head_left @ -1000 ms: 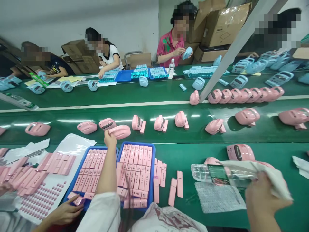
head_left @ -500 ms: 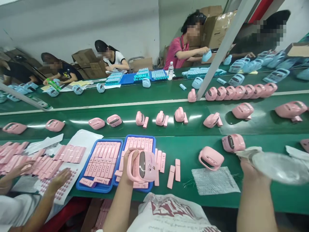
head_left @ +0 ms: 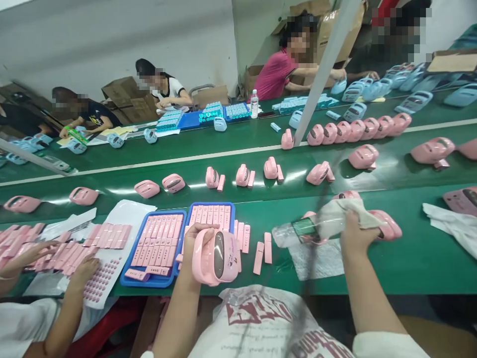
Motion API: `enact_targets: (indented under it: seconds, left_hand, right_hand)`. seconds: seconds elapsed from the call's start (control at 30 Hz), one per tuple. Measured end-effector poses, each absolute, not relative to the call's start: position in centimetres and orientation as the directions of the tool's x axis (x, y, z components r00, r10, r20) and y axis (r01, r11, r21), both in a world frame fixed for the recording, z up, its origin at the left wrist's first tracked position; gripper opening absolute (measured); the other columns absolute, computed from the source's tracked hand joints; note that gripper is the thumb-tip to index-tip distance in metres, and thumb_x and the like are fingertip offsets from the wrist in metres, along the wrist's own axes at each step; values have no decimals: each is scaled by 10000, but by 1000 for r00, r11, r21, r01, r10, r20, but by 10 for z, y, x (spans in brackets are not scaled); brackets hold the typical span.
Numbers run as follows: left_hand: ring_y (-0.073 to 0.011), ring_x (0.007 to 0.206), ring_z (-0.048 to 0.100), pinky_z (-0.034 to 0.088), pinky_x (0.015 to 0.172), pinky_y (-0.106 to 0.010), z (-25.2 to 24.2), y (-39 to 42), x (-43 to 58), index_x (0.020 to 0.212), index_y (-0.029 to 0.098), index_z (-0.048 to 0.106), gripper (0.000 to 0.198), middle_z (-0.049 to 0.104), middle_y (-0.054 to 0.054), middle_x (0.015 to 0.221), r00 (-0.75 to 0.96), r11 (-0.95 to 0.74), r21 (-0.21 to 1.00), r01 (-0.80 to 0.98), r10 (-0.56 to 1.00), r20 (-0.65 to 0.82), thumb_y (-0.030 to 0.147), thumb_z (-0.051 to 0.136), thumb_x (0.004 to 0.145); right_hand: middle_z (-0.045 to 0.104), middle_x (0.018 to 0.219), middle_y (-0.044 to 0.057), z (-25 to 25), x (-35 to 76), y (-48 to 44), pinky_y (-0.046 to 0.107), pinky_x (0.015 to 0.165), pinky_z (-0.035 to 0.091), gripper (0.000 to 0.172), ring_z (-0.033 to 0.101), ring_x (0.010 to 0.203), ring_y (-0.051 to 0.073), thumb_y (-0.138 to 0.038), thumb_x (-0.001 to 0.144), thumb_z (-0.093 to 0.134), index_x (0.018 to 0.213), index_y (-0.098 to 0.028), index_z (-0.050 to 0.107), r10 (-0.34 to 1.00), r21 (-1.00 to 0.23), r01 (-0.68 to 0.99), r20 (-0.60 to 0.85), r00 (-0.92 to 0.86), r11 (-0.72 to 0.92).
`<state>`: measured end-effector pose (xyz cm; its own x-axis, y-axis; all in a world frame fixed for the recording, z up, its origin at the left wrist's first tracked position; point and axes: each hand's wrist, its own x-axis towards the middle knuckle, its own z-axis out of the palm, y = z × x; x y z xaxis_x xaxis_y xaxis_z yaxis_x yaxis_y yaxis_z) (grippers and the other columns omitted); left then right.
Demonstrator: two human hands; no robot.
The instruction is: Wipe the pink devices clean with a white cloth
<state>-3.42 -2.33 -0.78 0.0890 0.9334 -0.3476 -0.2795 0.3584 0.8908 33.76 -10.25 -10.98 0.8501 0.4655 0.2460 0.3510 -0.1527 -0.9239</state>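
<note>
My left hand [head_left: 193,243] is wrapped round a glossy pink plastic housing [head_left: 214,258] with a loop handle and a dark oval window, held up over the table's front edge. In my right hand [head_left: 354,238] is a clear plastic bottle [head_left: 285,234] with a green label, lying sideways and pointing left. A white cloth [head_left: 367,216] is bunched in the same hand. Another pink housing [head_left: 391,226] shows just right of the cloth, partly hidden. Below the bottle lies a translucent sheet [head_left: 320,261]. Two loose pink sticks [head_left: 259,258] rest between my hands.
Blue trays [head_left: 149,283] of pink sticks stand left. Beside them, a co-worker's hands [head_left: 85,271] work over stickers [head_left: 100,281] and pink sticks. Pink housings [head_left: 210,177] line the belt beyond. A slanted post [head_left: 324,64] and several people are across. Another white cloth [head_left: 452,226] lies right.
My right hand has swung left with the bottle and cloth, and the bottle now points left instead of right. My left hand keeps the pink housing, turned slightly. The co-worker's nearer hand has closed.
</note>
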Motion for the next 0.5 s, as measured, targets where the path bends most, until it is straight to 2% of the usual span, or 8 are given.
enact_targets:
  seconds: [0.1,0.23,0.33,0.4,0.5]
  left_hand:
    - [-160,609,632,517,585,-290,-12,-19,-27,646,173,568,340,678,-8,730,30,284,914,-290,957,-288,174,832,432]
    - [-123,614,614,499,584,-242,-15,-15,-16,570,164,580,326,659,12,674,24,220,935,-278,975,-222,160,849,385]
    - [-128,607,614,498,577,-254,-14,-15,-14,584,165,596,326,667,2,694,47,215,942,-259,977,-210,191,860,394]
    - [-145,604,623,502,577,-275,-13,-15,-13,581,165,596,332,679,-12,705,62,212,947,-242,977,-203,215,864,393]
    - [-175,614,641,509,590,-303,-10,-16,-9,585,164,615,320,700,-38,711,84,208,958,-197,977,-195,235,863,396]
  right_hand:
    - [632,920,181,-120,326,-87,471,821,480,385,599,946,334,-460,766,571,851,-86,591,476,-873,443,306,824,-205]
    - [675,883,140,-123,305,-70,418,834,494,221,619,907,283,-355,643,607,754,-166,620,716,-810,569,313,623,-141]
    - [684,911,121,-113,300,-67,377,831,492,176,615,895,252,-299,646,546,745,-183,634,813,-783,616,299,500,-91]
    - [670,808,134,-98,303,-67,410,780,488,185,608,809,265,-315,682,503,704,-172,617,807,-771,626,293,512,-116]
    - [622,676,112,-66,293,-66,400,649,482,301,574,664,245,-389,785,424,723,-153,601,772,-783,602,284,569,-155]
